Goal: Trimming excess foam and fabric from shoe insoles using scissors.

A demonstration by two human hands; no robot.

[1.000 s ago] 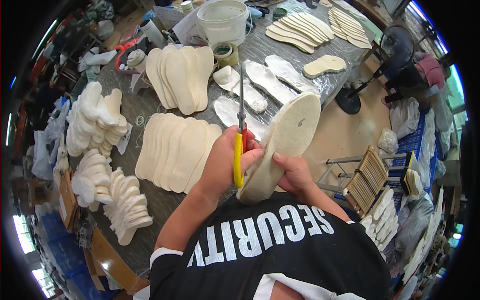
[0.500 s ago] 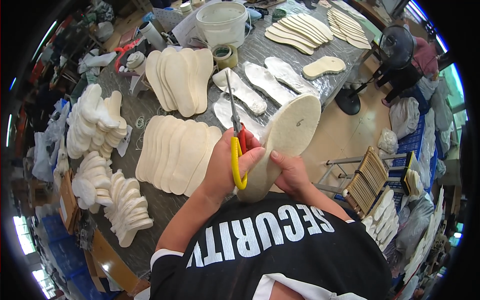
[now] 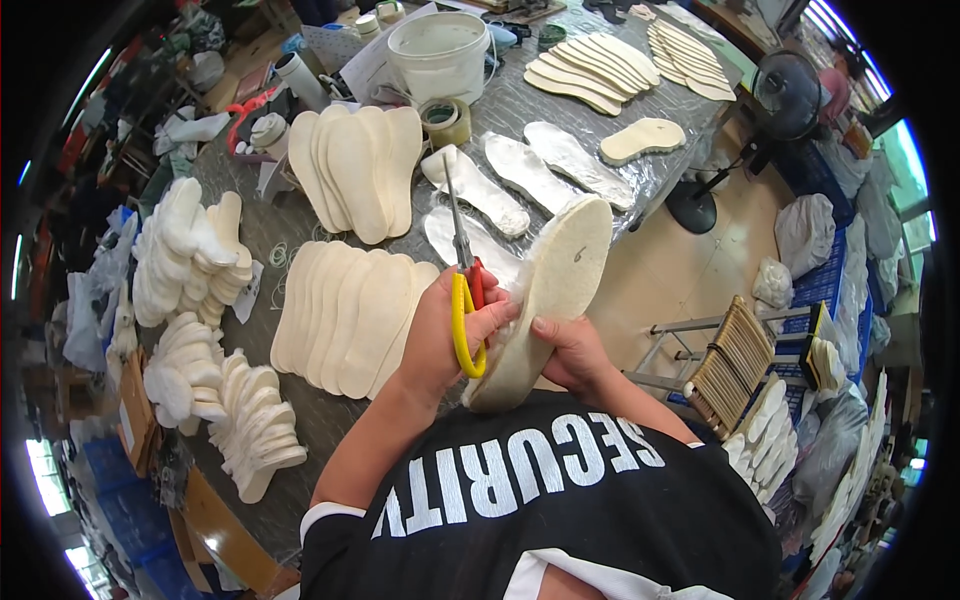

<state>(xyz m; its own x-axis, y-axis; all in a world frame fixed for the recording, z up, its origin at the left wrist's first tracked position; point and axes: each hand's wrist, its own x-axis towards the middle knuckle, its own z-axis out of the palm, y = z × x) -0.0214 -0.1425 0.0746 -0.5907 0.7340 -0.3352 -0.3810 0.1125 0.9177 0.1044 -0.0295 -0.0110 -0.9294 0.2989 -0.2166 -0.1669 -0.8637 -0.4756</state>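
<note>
Working at the woolly edge of one insole (image 3: 563,275) seems to be the step in hand. It is raised in front of the chest, tilted, with the table (image 3: 320,440) beyond and to the left. The right hand (image 3: 578,350) pinches it, thumb on the flat face and fingers behind (mostly hidden). The left hand (image 3: 440,320) has its grip wrapped around the scissors (image 3: 463,250), whose blades point up and away, apparently together. Its thumb is also at the woolly edge, but whether it pinches the fluff I cannot tell.

The next move, I think, calls for a steady right hand, and for care that the blades do not come near its fingers.

Compared with one second ago, the insole has turned more edge-on, so its face looks narrower. The scissors, nearly upright then, now lean to the left. The bucket (image 3: 438,55) and the stack (image 3: 345,320) sit slightly lower in view (probably the head moved).
</note>
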